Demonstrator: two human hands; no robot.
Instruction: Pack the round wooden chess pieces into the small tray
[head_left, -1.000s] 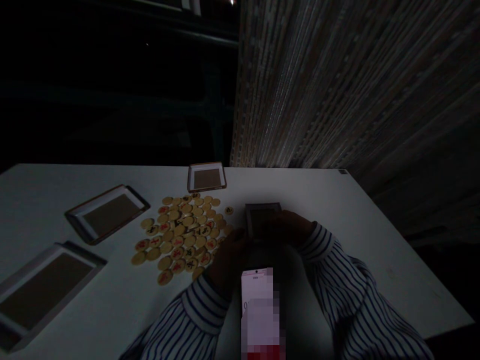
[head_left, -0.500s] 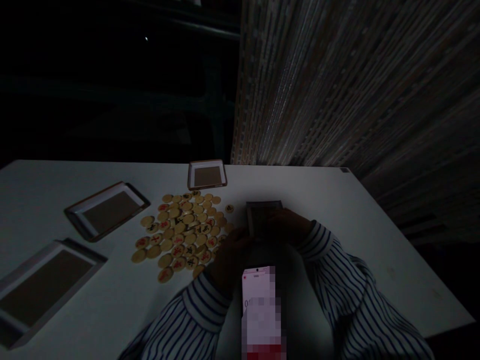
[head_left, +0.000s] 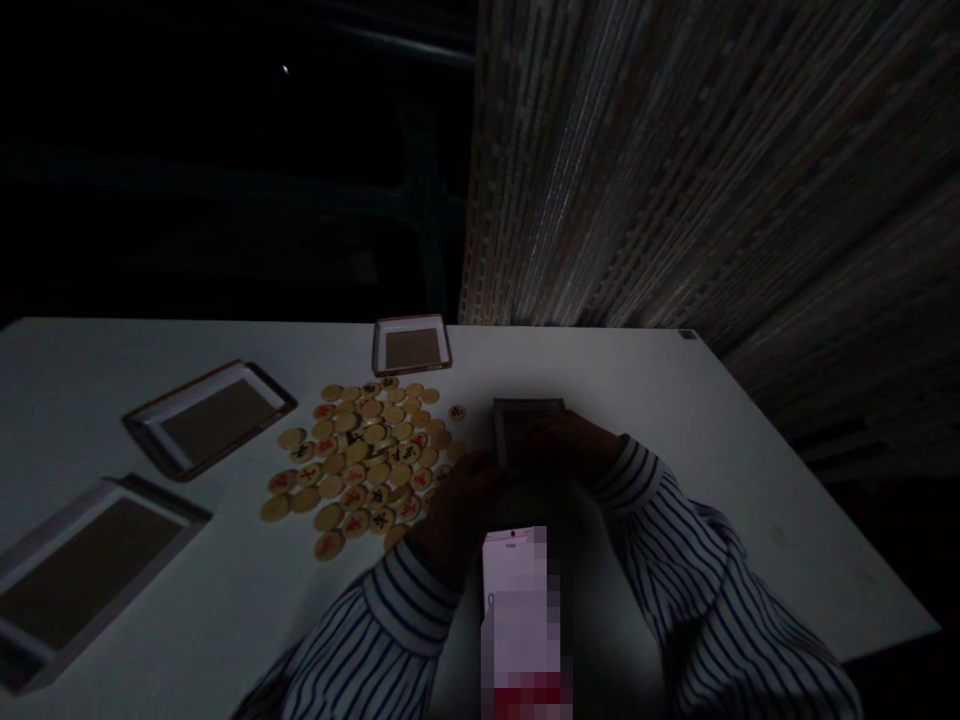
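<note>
A small dark shallow tray (head_left: 528,405) lies in front of me in deep shadow. My left hand (head_left: 461,505) is at its near left corner, but darkness hides its fingertips. My right hand (head_left: 574,445) reaches over the tray's right side, and its fingers are lost in the same shadow. Whether either hand holds anything cannot be made out. Left of the tray spreads a loose pile of round wooden xiangqi pieces (head_left: 356,455), some showing red or black characters, others plain. One black-marked piece (head_left: 457,412) sits apart between pile and tray.
Three more shallow trays stand on the white table (head_left: 750,520): a tray (head_left: 412,319) at the back, a tray (head_left: 217,457) at the left, and a larger tray (head_left: 79,655) at the near left. A lit phone (head_left: 519,600) is below my hands. A beaded curtain (head_left: 600,200) hangs behind.
The view has shifted slightly. My right hand's fingers seem to have moved a little within the shadow over the tray. The pieces and trays keep their places.
</note>
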